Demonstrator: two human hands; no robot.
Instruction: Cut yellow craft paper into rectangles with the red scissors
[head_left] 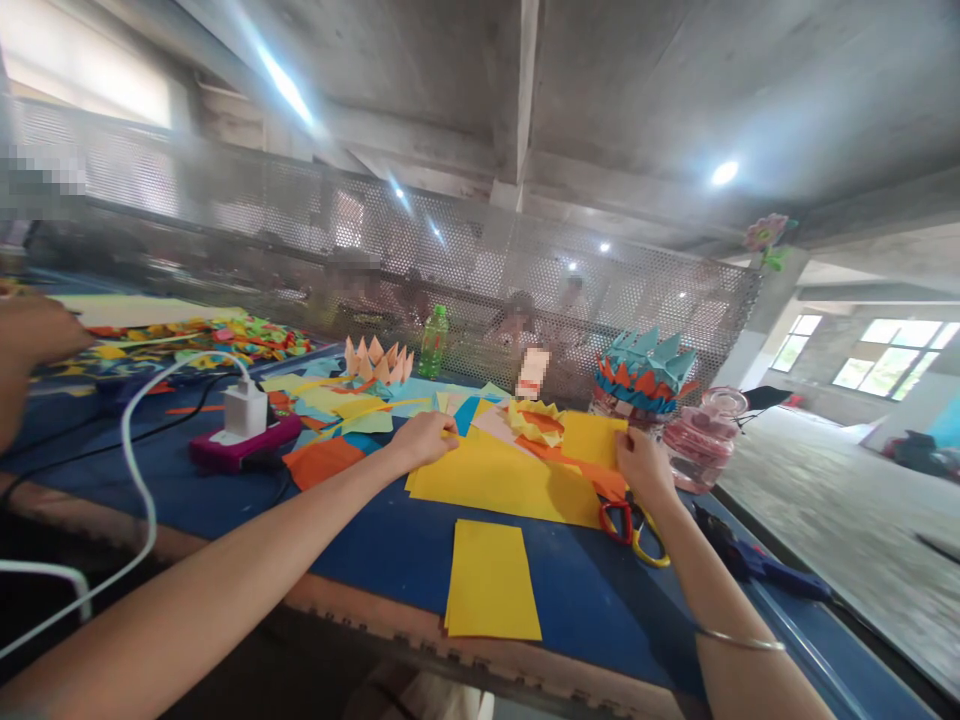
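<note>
My right hand (643,467) pinches the right edge of a small yellow paper rectangle (592,440), held above the table. At the upper left edge of the large yellow paper sheets (502,478), my left hand (426,441) is closed, with a bit of yellow paper at its fingertips; whether it belongs to the sheets I cannot tell. A small stack of yellow paper rectangles (495,580) lies at the table's front edge. Scissors with red and yellow handles (634,530) rest below my right hand, their blades hidden. Orange paper (607,482) lies under the held rectangle.
A yellow folded paper ring (536,424), a peach spiky one (379,362) and a blue-orange one (649,370) stand behind. Nearby are a green bottle (434,342), pink jar (701,445), glue gun (772,565) and purple power strip (240,445). Another person's hand (37,335) is left.
</note>
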